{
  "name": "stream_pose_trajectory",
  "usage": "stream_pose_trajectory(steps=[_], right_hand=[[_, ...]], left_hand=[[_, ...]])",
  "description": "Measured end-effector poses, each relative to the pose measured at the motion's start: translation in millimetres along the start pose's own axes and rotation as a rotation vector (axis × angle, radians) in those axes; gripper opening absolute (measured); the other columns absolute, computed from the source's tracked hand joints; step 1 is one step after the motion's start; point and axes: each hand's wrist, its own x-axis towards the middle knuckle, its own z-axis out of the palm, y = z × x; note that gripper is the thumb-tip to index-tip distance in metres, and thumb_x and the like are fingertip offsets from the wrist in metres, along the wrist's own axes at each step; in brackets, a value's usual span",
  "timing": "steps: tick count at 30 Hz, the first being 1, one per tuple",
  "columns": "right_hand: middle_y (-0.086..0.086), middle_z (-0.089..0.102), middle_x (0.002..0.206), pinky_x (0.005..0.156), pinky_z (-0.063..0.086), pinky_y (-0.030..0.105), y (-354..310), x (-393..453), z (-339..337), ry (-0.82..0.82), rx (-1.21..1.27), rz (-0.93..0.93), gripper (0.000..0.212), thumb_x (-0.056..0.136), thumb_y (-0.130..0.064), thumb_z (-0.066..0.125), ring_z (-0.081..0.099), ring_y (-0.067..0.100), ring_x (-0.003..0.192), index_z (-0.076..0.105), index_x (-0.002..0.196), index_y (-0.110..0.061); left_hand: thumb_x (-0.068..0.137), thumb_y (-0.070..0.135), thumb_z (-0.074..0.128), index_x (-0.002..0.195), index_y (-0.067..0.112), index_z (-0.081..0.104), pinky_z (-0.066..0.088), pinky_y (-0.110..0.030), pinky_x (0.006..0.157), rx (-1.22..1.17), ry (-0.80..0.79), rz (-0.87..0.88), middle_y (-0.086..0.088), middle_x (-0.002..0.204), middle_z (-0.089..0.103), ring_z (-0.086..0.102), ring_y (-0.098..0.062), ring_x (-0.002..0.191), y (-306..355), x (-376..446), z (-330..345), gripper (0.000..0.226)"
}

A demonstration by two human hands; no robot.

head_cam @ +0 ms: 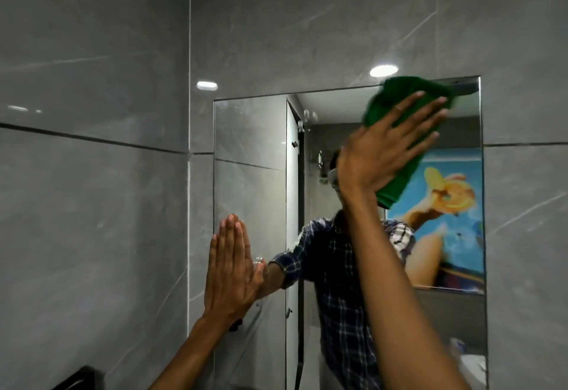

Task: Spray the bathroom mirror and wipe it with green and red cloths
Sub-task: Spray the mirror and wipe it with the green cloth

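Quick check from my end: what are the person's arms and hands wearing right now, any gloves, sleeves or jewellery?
Both hands are bare, no gloves or rings visible: left hand, right hand. Forearms are uncovered too. The mirror reflection shows a dark blue-and-white checked shirt with sleeves rolled up.

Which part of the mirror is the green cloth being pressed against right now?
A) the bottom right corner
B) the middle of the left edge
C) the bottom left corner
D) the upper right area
D: the right hand presses the green cloth flat near the top right of the mirror, while the left hand rests on its left edge.
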Motion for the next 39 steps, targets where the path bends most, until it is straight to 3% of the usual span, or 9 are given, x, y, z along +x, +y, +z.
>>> stream_pose_trajectory(steps=[3,7,13,16,22,27,33,37,39], right_hand=[[0.028,0.011,0.171,0.128,0.018,0.060,-65.6,-47.4,9.5,-0.093,0.091,-0.229,0.078,0.100,-0.036,0.041,0.012,0.044,0.159,0.012,0.164,-0.002],[0.027,-0.002,0.172,0.131,0.002,0.058,-113.3,-126.3,28.9,-0.280,0.195,-0.612,0.082,0.101,-0.032,0.045,-0.001,0.043,0.160,0.003,0.164,-0.002],[0.017,0.003,0.174,0.132,-0.001,0.050,-43.3,-120.2,24.2,-0.485,0.105,-1.317,0.076,0.099,-0.023,0.046,0.000,0.033,0.162,0.012,0.166,-0.011],[0.014,0.006,0.175,0.132,0.003,0.050,26.7,-63.4,8.7,-0.406,0.059,-1.213,0.082,0.093,-0.021,0.050,0.004,0.031,0.162,0.012,0.166,-0.017],[0.011,-0.002,0.175,0.132,0.009,0.053,161.7,18.6,-43.5,-0.166,0.016,-0.451,0.096,0.090,-0.015,0.058,0.001,0.030,0.163,0.001,0.167,-0.021],[0.017,0.003,0.174,0.132,0.012,0.055,153.9,-27.0,-39.9,-0.091,0.011,-0.215,0.095,0.089,-0.015,0.058,0.004,0.035,0.162,0.002,0.166,-0.017],[0.019,0.013,0.173,0.130,-0.007,0.043,55.6,-119.8,-8.1,-0.115,0.087,-0.401,0.089,0.087,-0.006,0.055,0.007,0.032,0.160,0.013,0.165,-0.013],[0.019,0.034,0.167,0.129,0.003,0.043,21.0,-172.1,-7.2,-0.355,0.227,-0.737,0.075,0.086,-0.009,0.050,0.031,0.034,0.155,0.033,0.160,-0.009],[0.017,0.046,0.160,0.131,0.006,0.038,19.2,-190.7,-14.9,-0.494,0.376,-0.840,0.069,0.088,-0.016,0.049,0.039,0.030,0.152,0.042,0.156,-0.007]], left_hand=[[0.100,0.047,0.025,0.163,0.000,0.010,0.007,-0.049,0.132,-0.012,0.029,0.014,-0.018,0.174,0.003,0.008,-0.033,0.162,0.3,-0.4,-1.2,0.080],[0.103,0.053,0.018,0.164,0.005,0.005,0.003,-0.044,0.133,-0.090,0.080,0.070,-0.017,0.174,0.008,0.003,-0.026,0.163,-2.7,0.9,-4.8,0.078],[0.100,0.051,0.020,0.164,0.003,0.009,0.004,-0.045,0.133,-0.001,0.031,0.029,-0.015,0.175,0.003,0.007,-0.029,0.163,-6.2,2.2,-2.2,0.080],[0.099,0.050,0.022,0.164,0.003,0.008,0.003,-0.045,0.133,0.024,0.054,0.039,-0.017,0.174,0.003,0.005,-0.031,0.163,-7.9,0.7,2.4,0.081],[0.101,0.052,0.016,0.163,0.001,0.008,0.007,-0.050,0.132,0.009,0.076,0.055,-0.018,0.174,0.001,0.004,-0.034,0.163,-7.4,-0.4,6.9,0.081],[0.098,0.044,0.030,0.164,0.003,0.004,0.005,-0.047,0.133,0.004,0.105,0.058,-0.018,0.174,0.000,0.005,-0.033,0.163,-3.5,0.4,7.1,0.082],[0.097,0.034,0.034,0.163,0.001,0.012,-0.001,-0.039,0.133,-0.103,0.144,0.066,-0.018,0.174,0.006,0.004,-0.026,0.163,-2.9,3.6,-0.7,0.077],[0.105,0.039,0.026,0.161,0.016,0.027,0.007,-0.031,0.133,-0.624,0.154,-0.017,-0.010,0.171,0.027,0.017,-0.013,0.161,5.7,1.7,-22.7,0.061],[0.102,0.042,0.033,0.144,0.031,0.053,0.032,-0.022,0.123,-0.945,0.141,-0.239,0.001,0.153,0.056,0.045,0.005,0.144,12.4,0.2,-45.0,0.048]])
